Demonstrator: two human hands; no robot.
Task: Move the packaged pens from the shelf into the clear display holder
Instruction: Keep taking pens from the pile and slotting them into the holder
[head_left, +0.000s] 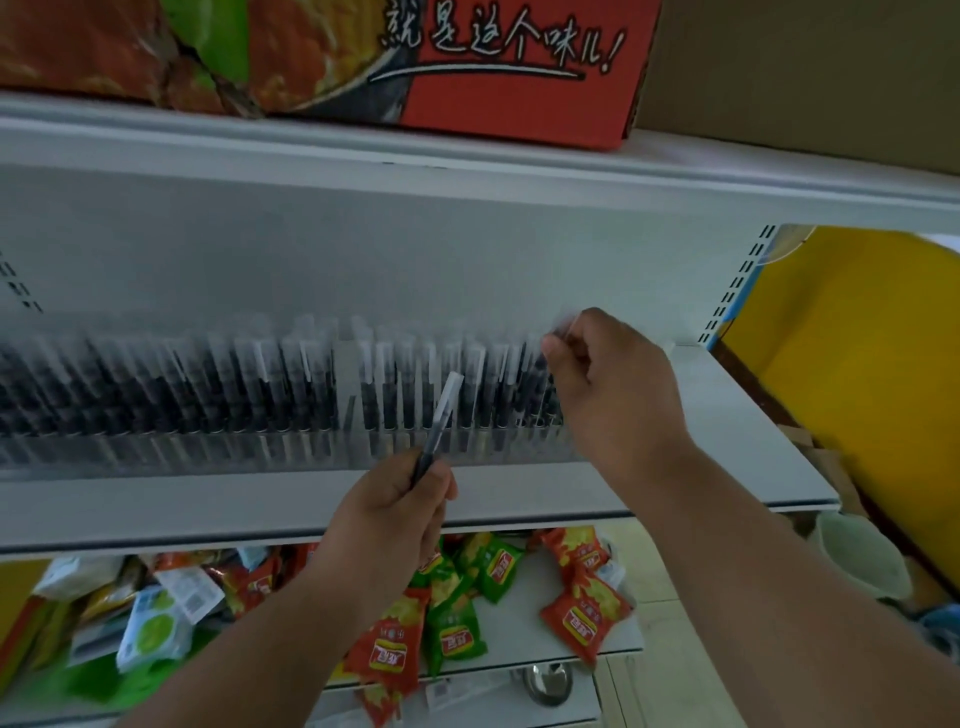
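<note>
Packaged pen (439, 423) (dark barrel in a clear sleeve) is tilting up and to the right, its lower end pinched in the left hand (395, 512), whose grip is clenching around it just in front of the shelf (727, 415) edge. Its upper end is overlapping the row behind.

Clear display holder (332, 447) is running along the shelf from far left to about the right hand, already packed with upright packaged pens (249, 384) standing side by side; a pale divider is breaking the row near the middle.

Right hand (608, 384) is reaching over the right end of the row, thumb and fingertips pinching together at the top of something thin and clear; it is blurred, so what the grip is holding cannot be told.

Above, a red printed carton (467, 67) is sitting on the upper shelf. Below, red and green snack packets (467, 597) are lying scattered on a lower shelf. Yellow surface showing at far right.
</note>
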